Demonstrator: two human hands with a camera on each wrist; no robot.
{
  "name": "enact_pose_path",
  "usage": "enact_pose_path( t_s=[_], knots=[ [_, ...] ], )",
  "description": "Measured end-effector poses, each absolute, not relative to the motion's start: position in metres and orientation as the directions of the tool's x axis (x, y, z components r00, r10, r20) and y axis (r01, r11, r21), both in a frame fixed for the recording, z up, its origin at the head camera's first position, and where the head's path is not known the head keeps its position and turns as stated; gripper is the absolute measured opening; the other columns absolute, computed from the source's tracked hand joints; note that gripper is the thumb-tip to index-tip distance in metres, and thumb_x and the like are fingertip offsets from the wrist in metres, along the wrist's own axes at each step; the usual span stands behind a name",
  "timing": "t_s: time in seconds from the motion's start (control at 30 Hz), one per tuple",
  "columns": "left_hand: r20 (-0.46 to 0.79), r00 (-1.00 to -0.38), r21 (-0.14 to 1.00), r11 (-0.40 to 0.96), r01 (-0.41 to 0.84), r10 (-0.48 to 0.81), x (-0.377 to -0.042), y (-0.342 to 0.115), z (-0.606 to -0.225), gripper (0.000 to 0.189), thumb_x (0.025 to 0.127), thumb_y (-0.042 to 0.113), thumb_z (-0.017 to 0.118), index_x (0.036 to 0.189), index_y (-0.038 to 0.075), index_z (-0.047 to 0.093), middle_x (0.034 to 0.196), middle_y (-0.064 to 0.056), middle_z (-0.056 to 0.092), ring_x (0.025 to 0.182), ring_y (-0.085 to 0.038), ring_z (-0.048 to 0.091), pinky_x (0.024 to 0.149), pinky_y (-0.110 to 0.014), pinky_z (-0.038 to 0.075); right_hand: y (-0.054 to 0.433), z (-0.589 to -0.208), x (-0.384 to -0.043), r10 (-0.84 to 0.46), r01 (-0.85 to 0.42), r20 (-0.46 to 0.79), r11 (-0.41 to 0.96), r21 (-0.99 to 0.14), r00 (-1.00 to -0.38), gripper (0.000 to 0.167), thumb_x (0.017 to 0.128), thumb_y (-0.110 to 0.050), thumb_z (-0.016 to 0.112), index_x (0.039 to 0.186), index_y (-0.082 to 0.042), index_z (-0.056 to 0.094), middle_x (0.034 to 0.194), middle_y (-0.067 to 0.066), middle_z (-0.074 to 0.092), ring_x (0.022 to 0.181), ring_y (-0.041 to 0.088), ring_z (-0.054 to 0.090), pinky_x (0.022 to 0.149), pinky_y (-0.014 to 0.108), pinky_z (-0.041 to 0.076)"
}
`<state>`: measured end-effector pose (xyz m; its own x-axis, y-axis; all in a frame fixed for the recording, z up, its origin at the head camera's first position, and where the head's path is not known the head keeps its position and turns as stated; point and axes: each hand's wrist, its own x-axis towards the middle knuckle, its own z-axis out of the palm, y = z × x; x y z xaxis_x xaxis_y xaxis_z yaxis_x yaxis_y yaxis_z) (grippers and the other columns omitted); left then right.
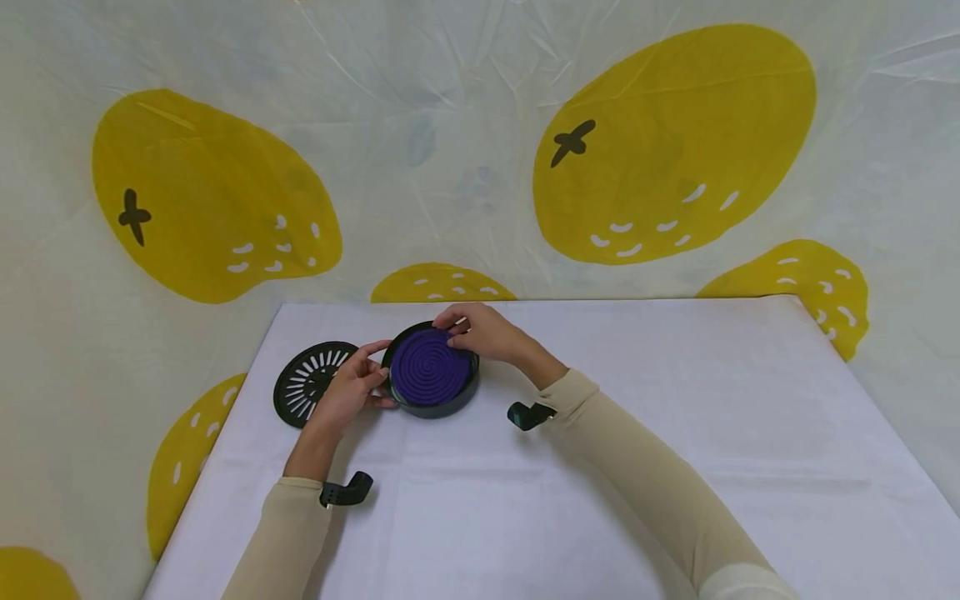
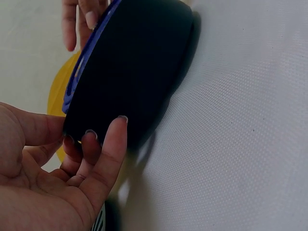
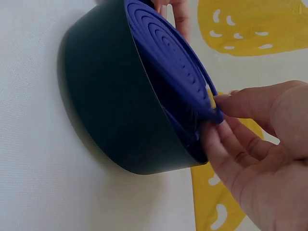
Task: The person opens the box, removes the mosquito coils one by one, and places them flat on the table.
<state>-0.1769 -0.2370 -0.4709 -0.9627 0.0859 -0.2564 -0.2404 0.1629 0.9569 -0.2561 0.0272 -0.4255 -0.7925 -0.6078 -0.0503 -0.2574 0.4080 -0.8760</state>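
Observation:
A dark round mosquito coil holder [image 1: 438, 408] stands on the table near its back edge. In its mouth lies a blue-purple spiral mosquito coil [image 1: 429, 367], its right-hand edge tilted up above the rim in the right wrist view. My left hand [image 1: 351, 390] grips the holder's left side, thumb at the rim and fingers along the wall. At the upper right, my right hand [image 1: 487, 335] pinches the coil's outer edge [image 3: 214, 113] between thumb and fingers. The inside of the holder is mostly hidden under the coil.
A dark slotted round lid [image 1: 294, 392] lies flat to the left, partly behind my left hand. The white-covered table [image 1: 637, 375] reaches a curtain [image 1: 450, 150] with yellow fruit prints at its back edge. Each wrist wears a dark camera band [image 1: 347, 490].

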Motion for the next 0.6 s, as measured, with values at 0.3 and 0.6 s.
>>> enact_pose_path(
  t_s=[0.3, 0.6],
  knots=[
    [-0.257, -0.963, 0.956, 0.17, -0.239, 0.086, -0.177, -0.237, -0.473, 0.052, 0.104, 0.001, 0.05, 0.153, 0.016, 0.042, 0.1, -0.01, 0.05, 0.082, -0.021, 0.062, 0.071, -0.04, 0.065, 0.033, -0.429, -0.254, -0.657, -0.273, -0.036, 0.361, -0.892, -0.753, 0.029, 0.095, -0.002, 0.069, 0.123, -0.008, 0.07, 0.121, 0.006, 0.07, 0.1, 0.019, 0.062, 0.088, 0.027, 0.055],
    [-0.249, -0.965, 0.958, 0.17, -0.233, 0.08, -0.177, -0.236, -0.472, 0.052, 0.103, 0.0, 0.05, 0.152, 0.016, 0.043, 0.101, -0.01, 0.05, 0.081, -0.019, 0.062, 0.07, -0.039, 0.065, 0.039, -0.429, -0.247, -0.627, -0.167, -0.1, 0.353, -0.921, -0.773, 0.025, 0.094, -0.001, 0.069, 0.118, -0.006, 0.071, 0.103, 0.009, 0.068, 0.083, 0.017, 0.061, 0.075, 0.036, 0.062]
  ],
)
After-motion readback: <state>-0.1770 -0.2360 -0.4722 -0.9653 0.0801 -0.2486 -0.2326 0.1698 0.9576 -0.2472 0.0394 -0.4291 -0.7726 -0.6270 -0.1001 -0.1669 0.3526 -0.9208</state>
